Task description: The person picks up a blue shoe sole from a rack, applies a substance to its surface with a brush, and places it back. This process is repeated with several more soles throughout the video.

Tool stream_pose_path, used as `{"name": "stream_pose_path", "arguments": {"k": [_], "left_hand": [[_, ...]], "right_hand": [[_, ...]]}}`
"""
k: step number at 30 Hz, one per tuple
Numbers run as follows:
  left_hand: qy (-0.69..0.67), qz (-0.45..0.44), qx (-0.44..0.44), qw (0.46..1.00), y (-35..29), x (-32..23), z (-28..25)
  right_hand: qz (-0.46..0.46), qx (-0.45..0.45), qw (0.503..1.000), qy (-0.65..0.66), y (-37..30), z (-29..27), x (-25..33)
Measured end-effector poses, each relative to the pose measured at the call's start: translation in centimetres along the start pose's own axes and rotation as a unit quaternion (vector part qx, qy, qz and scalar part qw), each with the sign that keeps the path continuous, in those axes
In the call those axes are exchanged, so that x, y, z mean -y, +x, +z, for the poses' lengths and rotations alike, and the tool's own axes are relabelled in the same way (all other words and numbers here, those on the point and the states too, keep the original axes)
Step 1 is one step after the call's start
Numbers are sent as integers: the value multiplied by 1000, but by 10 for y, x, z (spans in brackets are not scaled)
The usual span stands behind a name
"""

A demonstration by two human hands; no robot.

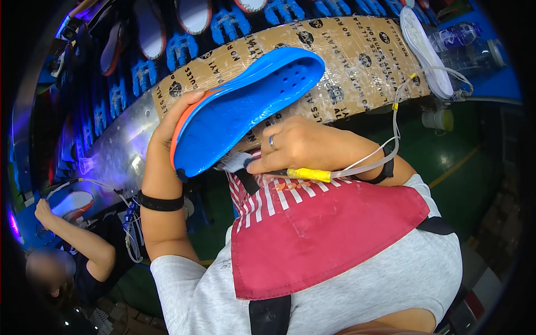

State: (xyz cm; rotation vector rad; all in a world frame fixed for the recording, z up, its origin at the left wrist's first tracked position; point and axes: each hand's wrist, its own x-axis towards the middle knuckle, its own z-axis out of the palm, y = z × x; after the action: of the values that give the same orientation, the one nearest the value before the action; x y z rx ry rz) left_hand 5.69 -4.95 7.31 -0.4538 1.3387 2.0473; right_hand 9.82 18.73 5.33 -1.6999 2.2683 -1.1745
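Note:
My left hand [177,114] grips a blue shoe sole [245,117] by its orange outer wall, with the thumb reaching over the upper edge. The sole is tilted, its glossy hollow side facing me, and small holes dot its far right end. Close below its lower edge, my right hand [296,146] is closed around a brush [239,162] with pale bristles. Yellow tape wraps the rear of the brush handle, and a clear tube [391,142] runs from it to the right. Whether the bristles touch the sole, I cannot tell.
Brown printed cardboard [357,61] covers the bench. Beyond it, blue holders [230,23] stand in a row, with several soles among them. At the right lie a white sole [425,53] and plastic bottles [469,56]. A co-worker's hand [44,212] is beside another sole [73,204] at left.

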Motion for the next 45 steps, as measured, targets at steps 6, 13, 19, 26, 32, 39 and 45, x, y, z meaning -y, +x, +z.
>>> {"name": "stream_pose_path", "arguments": {"k": [6,13,19,26,32,39,45], "left_hand": [[1,-14,-18,1000,0,-4,-22],[-54,11,40,998,-1,23,-15],[-123,38,107,986,5,50,-17],[-174,57,108,977,15,59,-10],[-304,140,53,941,9,65,17],[-406,88,259,872,-1,85,15],[-197,302,192,913,-15,9,71]], "right_hand": [[-13,-73,996,-43,0,6,-2],[35,-179,975,130,7,6,-12],[244,-283,893,251,-4,-4,-32],[172,-327,926,-83,-6,-9,-47],[72,-340,938,11,0,-16,-34],[210,-481,846,94,-26,-39,-32],[242,-500,820,138,-47,-43,-29]]}}
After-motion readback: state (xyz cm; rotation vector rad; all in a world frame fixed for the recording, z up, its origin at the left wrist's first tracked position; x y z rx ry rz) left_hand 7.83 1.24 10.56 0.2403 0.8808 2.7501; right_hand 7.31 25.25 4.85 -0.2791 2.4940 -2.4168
